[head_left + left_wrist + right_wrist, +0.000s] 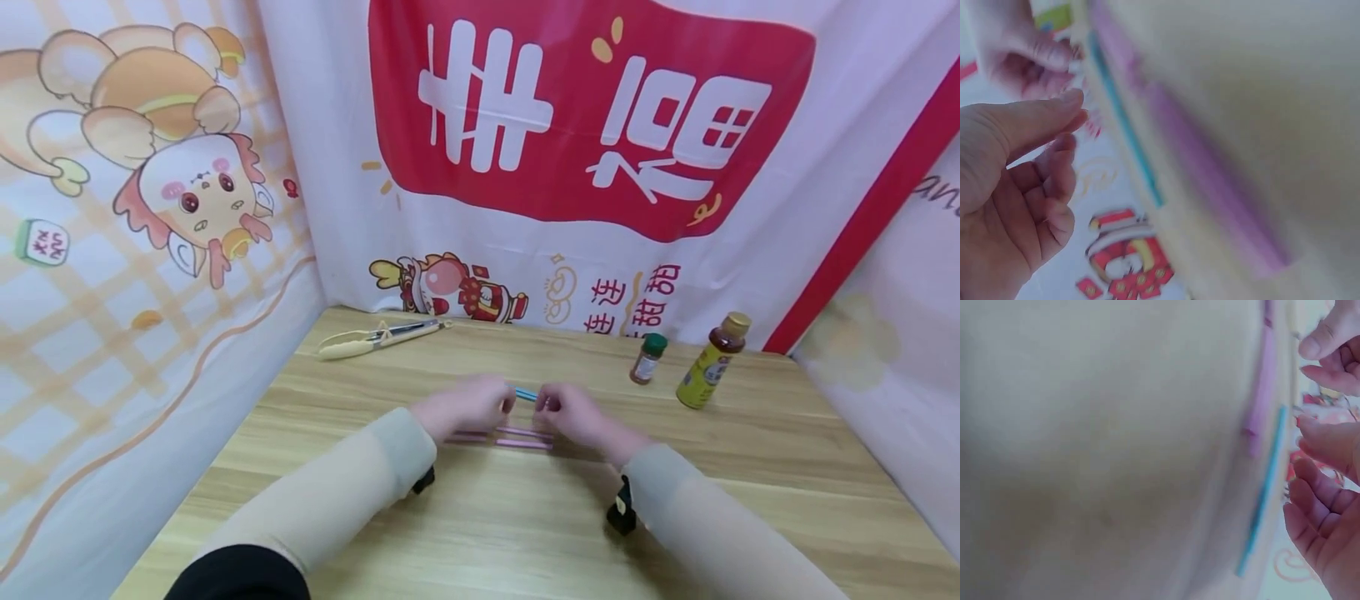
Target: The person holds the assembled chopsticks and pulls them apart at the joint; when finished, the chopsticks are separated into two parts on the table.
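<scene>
A thin blue stick [527,394] lies on the wooden table between my two hands. Pink-purple sticks [525,444] lie nearer to me, roughly in line with it. My left hand [476,404] is beside the blue stick's left end, fingers bent and thumb near the index fingertip, with nothing seen between them in the left wrist view. On the other side, my right hand [573,414] is close to the stick's right end, its fingers loosely curled. In the right wrist view the blue stick [1263,494] shows apart from the right fingers [1313,487].
Tongs [382,337] lie at the back left of the table. At the back right stand a small green-capped jar [648,358] and a yellow-labelled bottle [712,362]. Printed cloth [337,167] hangs behind the table and along both sides.
</scene>
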A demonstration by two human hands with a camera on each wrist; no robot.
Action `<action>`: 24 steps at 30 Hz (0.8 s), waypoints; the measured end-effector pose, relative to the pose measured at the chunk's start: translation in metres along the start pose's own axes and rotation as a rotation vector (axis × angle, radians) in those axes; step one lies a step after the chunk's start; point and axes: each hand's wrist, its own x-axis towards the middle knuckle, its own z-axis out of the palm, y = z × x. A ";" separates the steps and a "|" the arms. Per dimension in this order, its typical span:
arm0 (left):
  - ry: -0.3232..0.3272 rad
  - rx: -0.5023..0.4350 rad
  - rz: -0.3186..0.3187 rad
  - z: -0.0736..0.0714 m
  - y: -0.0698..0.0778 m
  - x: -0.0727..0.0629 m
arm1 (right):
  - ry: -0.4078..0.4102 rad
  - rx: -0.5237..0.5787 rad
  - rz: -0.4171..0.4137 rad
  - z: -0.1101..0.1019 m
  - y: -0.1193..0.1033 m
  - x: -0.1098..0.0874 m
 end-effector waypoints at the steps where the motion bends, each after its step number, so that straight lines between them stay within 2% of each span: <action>1: 0.014 -0.013 -0.009 -0.008 -0.002 0.004 | 0.036 -0.004 0.006 -0.005 0.000 0.002; 4: 0.045 -0.029 -0.048 -0.027 -0.009 0.017 | 0.115 -0.049 0.034 -0.021 0.001 0.008; 7: 0.029 -0.038 -0.082 -0.035 -0.017 0.029 | 0.116 -0.091 0.082 -0.029 0.003 0.014; 10: 0.000 -0.067 -0.123 -0.027 -0.024 0.037 | 0.067 -0.113 0.092 -0.027 0.007 0.017; 14: -0.013 -0.102 -0.155 -0.008 -0.031 0.044 | 0.020 -0.136 0.092 -0.012 0.014 0.018; 17: -0.007 -0.091 -0.151 0.001 -0.031 0.048 | 0.033 -0.136 0.087 -0.004 0.018 0.018; 24: 0.003 -0.028 -0.104 0.004 -0.027 0.053 | 0.086 -0.126 0.051 0.001 0.028 0.020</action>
